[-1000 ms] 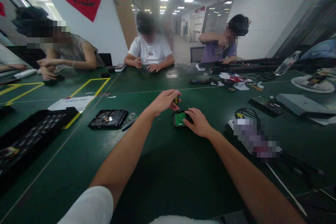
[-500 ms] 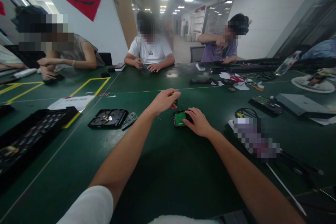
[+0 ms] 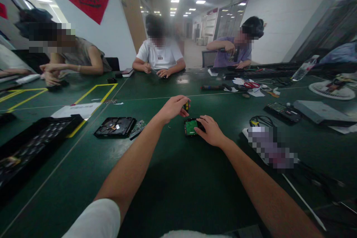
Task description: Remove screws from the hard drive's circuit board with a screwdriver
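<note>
A hard drive lies on the green table with its green circuit board facing up. My right hand grips its right side, thumb and fingers over the board's edge. Just above the drive's far left corner, my left hand is closed on a screwdriver with a yellow and black handle. The shaft and tip are too small to make out. To the left lies another hard drive, its casing showing a round silver spot. A loose circuit board lies beside it, partly behind my left forearm.
A long black tray stands at the left. On the right are a pixelated phone-like object, cables, another drive and a grey box. A water bottle stands farther back. Several people sit across the table.
My left fingers have shifted slightly around the screwdriver, and more of its handle shows. My right hand and the drive stay in place. The person at the back right has lowered a hand.
</note>
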`<control>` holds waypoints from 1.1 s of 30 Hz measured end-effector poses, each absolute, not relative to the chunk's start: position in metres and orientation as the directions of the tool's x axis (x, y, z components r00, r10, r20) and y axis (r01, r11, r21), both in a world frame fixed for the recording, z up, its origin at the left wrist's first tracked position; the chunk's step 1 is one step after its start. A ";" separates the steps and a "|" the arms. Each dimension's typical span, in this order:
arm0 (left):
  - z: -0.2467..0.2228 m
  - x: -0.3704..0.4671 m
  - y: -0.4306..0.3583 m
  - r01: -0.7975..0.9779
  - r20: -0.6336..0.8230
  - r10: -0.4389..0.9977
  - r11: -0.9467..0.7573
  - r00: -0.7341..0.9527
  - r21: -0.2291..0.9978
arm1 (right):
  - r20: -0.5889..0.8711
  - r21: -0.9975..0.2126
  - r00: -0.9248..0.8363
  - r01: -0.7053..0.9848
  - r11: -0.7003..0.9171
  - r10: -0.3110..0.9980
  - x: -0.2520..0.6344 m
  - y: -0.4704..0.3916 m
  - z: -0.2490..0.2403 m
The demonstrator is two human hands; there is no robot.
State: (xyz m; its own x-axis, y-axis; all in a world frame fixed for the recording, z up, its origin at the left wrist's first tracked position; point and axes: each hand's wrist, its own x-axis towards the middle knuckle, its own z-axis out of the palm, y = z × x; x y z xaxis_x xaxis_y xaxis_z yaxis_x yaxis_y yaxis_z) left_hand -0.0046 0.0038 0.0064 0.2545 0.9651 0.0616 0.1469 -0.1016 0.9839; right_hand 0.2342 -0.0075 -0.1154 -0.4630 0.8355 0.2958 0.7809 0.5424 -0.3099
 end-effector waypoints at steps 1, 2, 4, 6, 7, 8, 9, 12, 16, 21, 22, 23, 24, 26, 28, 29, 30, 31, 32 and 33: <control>0.006 -0.005 0.004 0.191 0.084 0.967 -0.132 0.241 0.973 | 0.302 -0.307 -0.463 0.780 0.545 0.833 0.234 -0.007 -0.116; 0.005 -0.005 0.005 0.236 0.111 0.967 -0.166 0.230 0.957 | 0.308 -0.305 -0.463 0.779 0.547 0.831 0.234 -0.007 -0.116; 0.003 -0.005 0.005 0.308 0.163 0.963 -0.226 0.217 0.924 | 0.313 -0.301 -0.466 0.778 0.552 0.827 0.234 -0.007 -0.117; 0.001 -0.006 0.006 0.340 0.191 0.958 -0.256 0.214 0.905 | 0.310 -0.299 -0.470 0.776 0.555 0.826 0.235 -0.007 -0.117; 0.001 -0.005 0.006 0.339 0.191 0.957 -0.258 0.218 0.905 | 0.308 -0.300 -0.472 0.776 0.555 0.826 0.235 -0.007 -0.117; 0.002 -0.005 0.005 0.326 0.184 0.957 -0.252 0.226 0.911 | 0.305 -0.300 -0.473 0.776 0.555 0.826 0.235 -0.007 -0.116; 0.002 -0.004 0.004 0.304 0.171 0.956 -0.241 0.240 0.922 | 0.304 -0.301 -0.472 0.777 0.554 0.827 0.235 -0.007 -0.116; 0.005 -0.002 0.001 0.201 0.116 0.947 -0.182 0.300 0.962 | 0.304 -0.301 -0.466 0.781 0.548 0.831 0.235 -0.007 -0.116; 0.007 -0.001 0.000 0.087 0.052 0.937 -0.087 0.346 0.992 | 0.310 -0.304 -0.467 0.777 0.551 0.828 0.235 -0.006 -0.118; 0.007 -0.003 0.002 0.077 0.034 0.946 -0.062 0.321 0.995 | 0.318 -0.306 -0.464 0.775 0.553 0.827 0.235 -0.006 -0.119; 0.006 -0.003 0.002 0.096 0.040 0.951 -0.072 0.306 0.993 | 0.317 -0.305 -0.466 0.775 0.554 0.826 0.235 -0.006 -0.118; 0.005 -0.003 0.003 0.123 0.050 0.956 -0.089 0.289 0.988 | 0.317 -0.305 -0.467 0.775 0.554 0.826 0.235 -0.006 -0.118; 0.005 -0.003 0.003 0.154 0.063 0.959 -0.109 0.277 0.982 | 0.317 -0.305 -0.465 0.775 0.554 0.826 0.235 -0.006 -0.118; 0.004 -0.003 0.004 0.206 0.092 0.957 -0.152 0.273 0.967 | 0.318 -0.309 -0.463 0.775 0.552 0.827 0.235 -0.006 -0.118; 0.003 -0.003 0.004 0.216 0.105 0.951 -0.171 0.290 0.961 | 0.320 -0.307 -0.464 0.774 0.554 0.826 0.234 -0.006 -0.118; 0.003 -0.003 0.004 0.205 0.106 0.948 -0.172 0.300 0.964 | 0.322 -0.305 -0.464 0.775 0.554 0.826 0.234 -0.006 -0.118; 0.003 -0.003 0.004 0.188 0.105 0.945 -0.170 0.310 0.967 | 0.322 -0.302 -0.463 0.776 0.554 0.825 0.234 -0.006 -0.118; 0.003 -0.003 0.003 0.169 0.104 0.941 -0.166 0.323 0.972 | 0.323 -0.299 -0.462 0.778 0.552 0.826 0.234 -0.006 -0.118; 0.003 -0.004 0.003 0.150 0.102 0.937 -0.160 0.335 0.976 | 0.323 -0.296 -0.461 0.780 0.551 0.827 0.233 -0.006 -0.118; 0.003 -0.004 0.003 0.135 0.099 0.933 -0.154 0.345 0.979 | 0.321 -0.295 -0.461 0.781 0.550 0.827 0.233 -0.006 -0.119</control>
State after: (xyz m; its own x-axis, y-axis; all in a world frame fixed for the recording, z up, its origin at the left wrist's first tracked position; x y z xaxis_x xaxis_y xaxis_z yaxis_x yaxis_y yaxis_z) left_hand -0.0036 0.0029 0.0031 0.3449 0.9334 0.0989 0.1351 -0.1536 0.9788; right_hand 0.2333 -0.0061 -0.1186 -0.4614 0.8270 0.3213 0.7809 0.5504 -0.2953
